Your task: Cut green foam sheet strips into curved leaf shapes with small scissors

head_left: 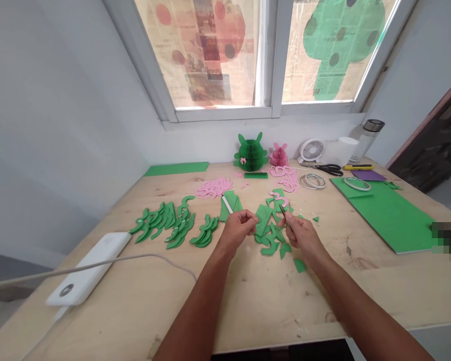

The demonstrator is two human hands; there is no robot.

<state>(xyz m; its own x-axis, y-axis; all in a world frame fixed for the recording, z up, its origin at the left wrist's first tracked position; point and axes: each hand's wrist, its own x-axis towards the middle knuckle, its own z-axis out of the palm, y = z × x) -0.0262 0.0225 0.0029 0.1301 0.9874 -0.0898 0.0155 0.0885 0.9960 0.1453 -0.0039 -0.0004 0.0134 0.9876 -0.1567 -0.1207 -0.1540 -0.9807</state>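
Observation:
My left hand (241, 226) is closed with fingertips pinched together, at the left edge of a folded green paper piece (263, 216). Whatever may be in that pinch is too small to tell. My right hand (301, 233) grips a slim dark pointed tool (283, 211), its tip pointing up and away from me. Just beyond the tip lies a curved pink paper cutout (282, 199) on green paper. Green paper scraps (284, 249) are scattered below and between both hands. Left of them, a white pen (227, 204) rests on a green paper sheet (236, 199).
Curved green cutouts (182, 226) and pink cutouts (215, 187) lie in piles. Green (251, 154) and pink (279, 155) paper figures stand behind. Tape rolls (312, 181), scissors (328, 169), a fan (311, 150) and a green board (393, 220) are right; a white power bank (90, 268) is left.

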